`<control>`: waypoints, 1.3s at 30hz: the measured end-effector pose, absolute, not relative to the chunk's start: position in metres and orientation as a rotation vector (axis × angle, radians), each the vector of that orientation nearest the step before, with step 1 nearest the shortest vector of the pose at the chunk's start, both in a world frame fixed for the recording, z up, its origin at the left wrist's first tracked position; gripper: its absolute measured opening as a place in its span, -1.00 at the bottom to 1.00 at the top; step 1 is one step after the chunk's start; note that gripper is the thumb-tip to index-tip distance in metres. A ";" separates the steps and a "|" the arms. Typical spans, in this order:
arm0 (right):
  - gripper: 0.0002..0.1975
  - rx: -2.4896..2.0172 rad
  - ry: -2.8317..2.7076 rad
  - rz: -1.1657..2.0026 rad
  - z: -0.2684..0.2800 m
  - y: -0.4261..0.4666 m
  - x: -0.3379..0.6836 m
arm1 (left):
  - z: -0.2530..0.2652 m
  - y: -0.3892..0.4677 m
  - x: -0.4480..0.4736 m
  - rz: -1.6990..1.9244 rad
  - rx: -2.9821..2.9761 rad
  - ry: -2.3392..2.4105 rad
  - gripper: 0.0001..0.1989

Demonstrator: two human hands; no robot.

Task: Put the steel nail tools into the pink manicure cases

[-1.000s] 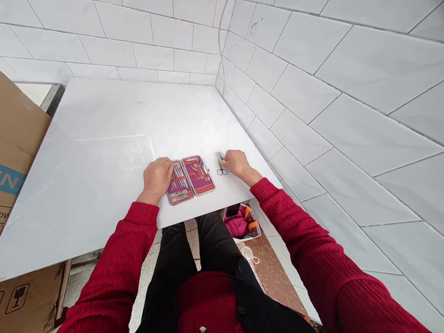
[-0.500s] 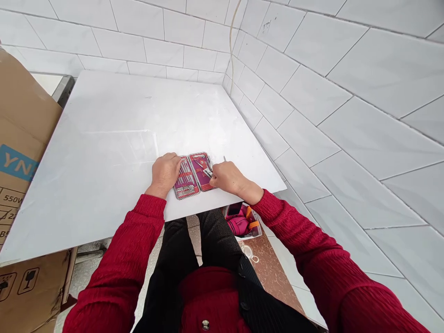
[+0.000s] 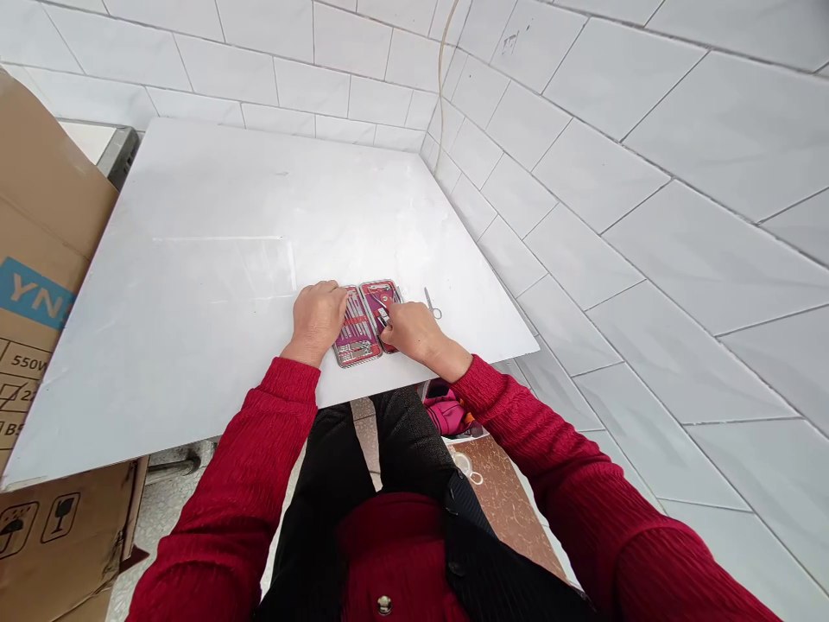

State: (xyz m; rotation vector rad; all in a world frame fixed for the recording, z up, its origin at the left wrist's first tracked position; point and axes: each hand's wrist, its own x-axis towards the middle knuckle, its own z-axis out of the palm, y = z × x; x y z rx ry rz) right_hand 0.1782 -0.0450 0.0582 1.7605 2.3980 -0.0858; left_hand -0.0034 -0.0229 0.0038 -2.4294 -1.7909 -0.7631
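Note:
A manicure set case [image 3: 357, 354] lies open like a book on the white table, near its front edge. Silver grooming tools fill its left half, and a few more sit in the purple right half. My left hand [image 3: 317, 318] grips the case's left edge with curled fingers. Over the right half, my right hand [image 3: 418, 333] pinches a small silver tool [image 3: 383, 316], whose exact kind is mostly hidden by the fingers. A pair of small scissors [image 3: 432, 304] rests on the table just right of that hand.
White table [image 3: 213, 190] meets tiled walls behind and on the right. Cardboard boxes [image 3: 45, 233] stand along the left. Below the front edge, a container with pink items [image 3: 446, 415] sits on a brown surface [image 3: 505, 501].
My right hand has shifted left and closer over the case's right half, with the small silver tool still pinched. The scissors, mostly covered before, now show fully.

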 end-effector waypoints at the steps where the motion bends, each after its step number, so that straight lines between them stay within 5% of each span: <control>1: -0.76 1.779 2.401 -0.076 0.058 -0.045 0.176 | 0.004 -0.023 -0.003 -0.755 -2.430 -1.793 -0.67; 23: -0.77 1.949 2.738 -0.356 0.019 -0.050 0.192 | 0.003 -0.022 -0.004 -0.710 -2.410 -1.767 -0.66; 39: -0.68 1.946 2.655 -0.279 0.025 -0.058 0.176 | 0.006 -0.019 -0.004 -0.747 -2.407 -1.748 -0.66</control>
